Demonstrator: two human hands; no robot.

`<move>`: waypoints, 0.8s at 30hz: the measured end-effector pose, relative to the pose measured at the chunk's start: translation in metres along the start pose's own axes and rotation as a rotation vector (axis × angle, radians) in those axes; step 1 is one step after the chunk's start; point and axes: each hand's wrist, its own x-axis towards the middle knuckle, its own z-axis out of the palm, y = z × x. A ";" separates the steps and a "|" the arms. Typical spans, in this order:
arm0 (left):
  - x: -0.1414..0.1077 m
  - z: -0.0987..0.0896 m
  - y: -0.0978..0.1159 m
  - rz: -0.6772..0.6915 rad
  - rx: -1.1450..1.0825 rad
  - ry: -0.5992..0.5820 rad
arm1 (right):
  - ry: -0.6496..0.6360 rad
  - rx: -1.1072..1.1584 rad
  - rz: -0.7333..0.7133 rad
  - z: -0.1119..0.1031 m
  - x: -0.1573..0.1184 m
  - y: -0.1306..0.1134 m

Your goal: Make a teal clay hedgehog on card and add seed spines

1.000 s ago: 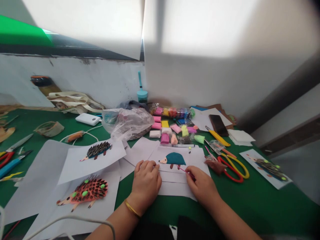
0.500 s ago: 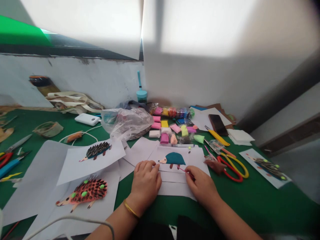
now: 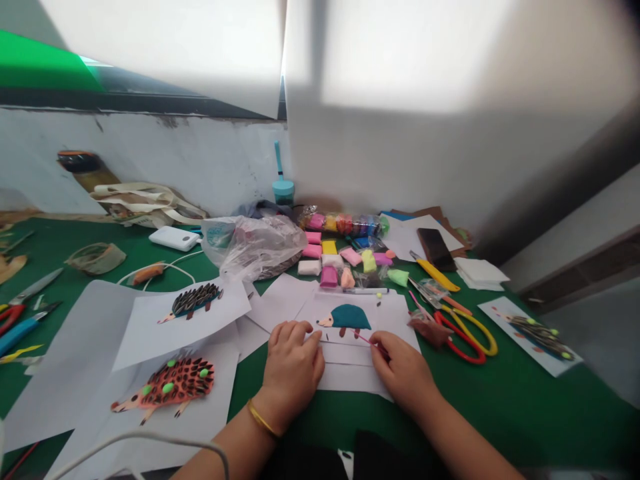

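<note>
A teal clay hedgehog [image 3: 351, 316] with a pale face and brown feet lies on white paper [image 3: 350, 377] in front of me. My right hand [image 3: 399, 360] is closed on a thin pink stick-like tool [image 3: 361, 335], whose tip lies by the hedgehog's feet. My left hand [image 3: 294, 357] rests on the paper's left edge, fingers extended and lying close together, with nothing visible in them. A tiny dark piece [image 3: 327, 337] is on the paper just right of its fingertips.
Clay packs [image 3: 329, 277] and a plastic bag [image 3: 255, 243] lie behind the paper. Scissors [image 3: 470, 337], a yellow cutter [image 3: 437, 275] and a phone [image 3: 436, 249] are at right. Finished hedgehogs, one pink [image 3: 173, 383], flank the work. A white cable [image 3: 150, 436] crosses the front left.
A tiny dark piece now shows on the paper beside my left fingertips, which have shifted slightly. My right hand and the pink tool have hardly moved.
</note>
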 end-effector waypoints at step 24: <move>-0.001 0.006 0.005 0.051 -0.011 -0.059 | -0.006 -0.024 -0.004 0.002 0.001 0.001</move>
